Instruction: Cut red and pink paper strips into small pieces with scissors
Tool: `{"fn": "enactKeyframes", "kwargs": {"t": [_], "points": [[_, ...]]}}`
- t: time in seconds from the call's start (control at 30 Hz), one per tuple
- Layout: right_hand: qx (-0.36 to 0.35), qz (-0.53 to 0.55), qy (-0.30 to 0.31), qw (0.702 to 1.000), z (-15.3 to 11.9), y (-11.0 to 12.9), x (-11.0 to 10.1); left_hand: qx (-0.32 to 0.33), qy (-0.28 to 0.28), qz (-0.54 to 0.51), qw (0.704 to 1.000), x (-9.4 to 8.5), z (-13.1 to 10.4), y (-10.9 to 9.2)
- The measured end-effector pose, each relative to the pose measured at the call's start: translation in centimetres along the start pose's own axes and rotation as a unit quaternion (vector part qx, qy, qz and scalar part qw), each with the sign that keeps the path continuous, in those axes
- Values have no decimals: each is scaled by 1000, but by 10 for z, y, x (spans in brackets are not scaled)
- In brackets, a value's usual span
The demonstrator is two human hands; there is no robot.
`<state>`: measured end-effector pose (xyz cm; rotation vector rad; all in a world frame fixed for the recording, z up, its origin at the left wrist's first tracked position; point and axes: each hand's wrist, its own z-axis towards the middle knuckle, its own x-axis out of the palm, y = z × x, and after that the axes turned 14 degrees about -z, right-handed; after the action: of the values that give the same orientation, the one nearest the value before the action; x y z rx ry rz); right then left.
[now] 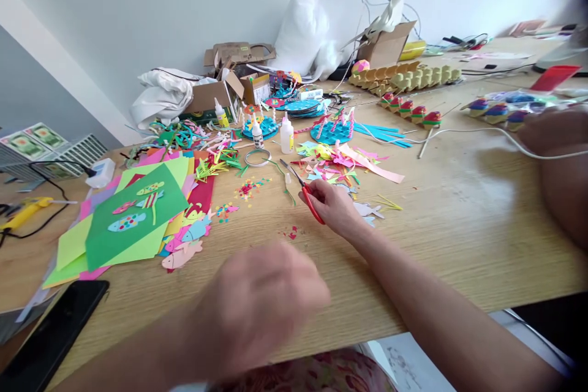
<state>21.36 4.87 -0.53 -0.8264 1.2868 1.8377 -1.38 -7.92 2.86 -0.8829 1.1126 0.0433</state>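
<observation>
My right hand (337, 209) rests on the wooden table, closed on red-handled scissors (314, 208) whose blades point up and to the left. Closer to me, my left hand (264, 303) hangs over the table's front edge, smeared by motion. Its fingers look curled, but whether they hold anything I cannot tell. Small red paper scraps (293, 233) lie between the two hands. Beyond the scissors is a pile of coloured paper strips (328, 162). Pale blue paper fish (367, 211) lie partly behind my right hand.
Left: a green sheet (103, 236) bearing decorated paper fish, a phone (59, 331) and a yellow glue gun (30, 211). Glue bottles (287, 135), a tape ring (258, 158) and blue decorated discs (331, 130) stand farther back. A white cable (487, 130) crosses the right, near another person's arm (563, 177).
</observation>
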Motion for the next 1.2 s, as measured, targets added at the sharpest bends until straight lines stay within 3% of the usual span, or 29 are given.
{"fn": "enactKeyframes", "kwargs": {"t": [0.03,0.1,0.17,0.27,0.4,0.7,1.2], "points": [[-3,1,1,1000,0,1,0,-23,23,0,999,-14,32,3],[-6,4,4,1000,-1,3,0,-55,40,14,998,-24,78,15],[-7,10,8,1000,-1,4,-1,-94,64,32,993,-17,98,32],[-5,25,14,1000,-2,5,-2,-103,82,53,990,4,95,53],[-1,24,18,1000,-3,6,-2,-84,56,74,992,19,86,63],[-2,13,28,1000,-4,4,2,-70,63,66,993,20,90,59],[-9,-4,59,998,-4,5,3,-43,25,89,995,26,85,70]]}}
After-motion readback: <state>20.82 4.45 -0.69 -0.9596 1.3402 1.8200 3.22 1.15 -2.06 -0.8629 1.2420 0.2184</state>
